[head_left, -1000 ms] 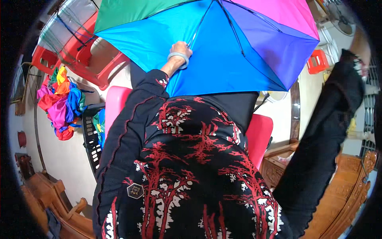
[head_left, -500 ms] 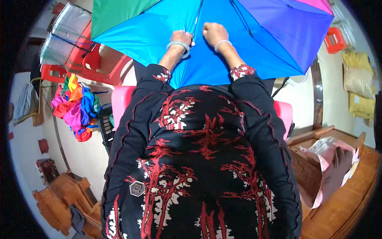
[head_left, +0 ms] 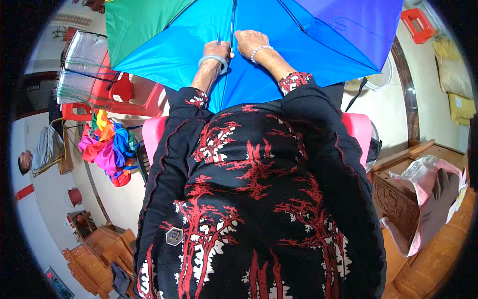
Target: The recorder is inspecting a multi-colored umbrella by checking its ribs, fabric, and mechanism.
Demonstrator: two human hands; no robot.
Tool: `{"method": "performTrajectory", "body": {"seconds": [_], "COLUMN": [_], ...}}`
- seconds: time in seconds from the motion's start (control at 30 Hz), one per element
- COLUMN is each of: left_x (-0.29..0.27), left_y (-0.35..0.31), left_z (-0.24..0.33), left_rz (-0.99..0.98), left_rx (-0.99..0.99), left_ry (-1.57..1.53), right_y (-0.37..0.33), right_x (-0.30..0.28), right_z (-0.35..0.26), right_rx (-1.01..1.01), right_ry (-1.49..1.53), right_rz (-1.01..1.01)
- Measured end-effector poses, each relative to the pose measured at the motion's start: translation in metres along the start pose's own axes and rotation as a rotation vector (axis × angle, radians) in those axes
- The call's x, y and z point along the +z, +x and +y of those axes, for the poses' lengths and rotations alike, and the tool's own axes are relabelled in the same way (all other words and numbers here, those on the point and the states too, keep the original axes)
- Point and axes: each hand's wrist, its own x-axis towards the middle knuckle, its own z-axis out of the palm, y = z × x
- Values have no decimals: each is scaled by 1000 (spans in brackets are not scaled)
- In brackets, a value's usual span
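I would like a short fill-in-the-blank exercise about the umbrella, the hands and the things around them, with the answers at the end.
The left hand and right hand are at the ____ section of the umbrella.
The beaded bracelet circles the ____ wrist.
At the umbrella's left end, the cloth is ____.
The heap of colourful fabric is on the person's ____ side.

Missing words: blue; right; green; left.
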Motion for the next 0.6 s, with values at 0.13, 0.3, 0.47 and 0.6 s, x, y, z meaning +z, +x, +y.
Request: {"method": "performTrajectory", "body": {"seconds": [0.13, 0.3, 0.47, 0.6], "left_x": [2, 1, 1, 1], "left_y": [-3, -5, -2, 2], "left_z": [4, 6, 3, 0], "left_rz": [-18, -23, -39, -54], "left_rx": [-7, -26, 8, -3], "left_ry": [-55, -63, -47, -76], "right_y": [-2, 0, 0, 1], "right_x": [-8, -6, -5, -5], "right_z": [-1, 0, 0, 0], "right_rx": [25, 2, -5, -19], "right_ry": [-7, -24, -10, -9], "right_rz": [-103, -140, -144, -151]}}
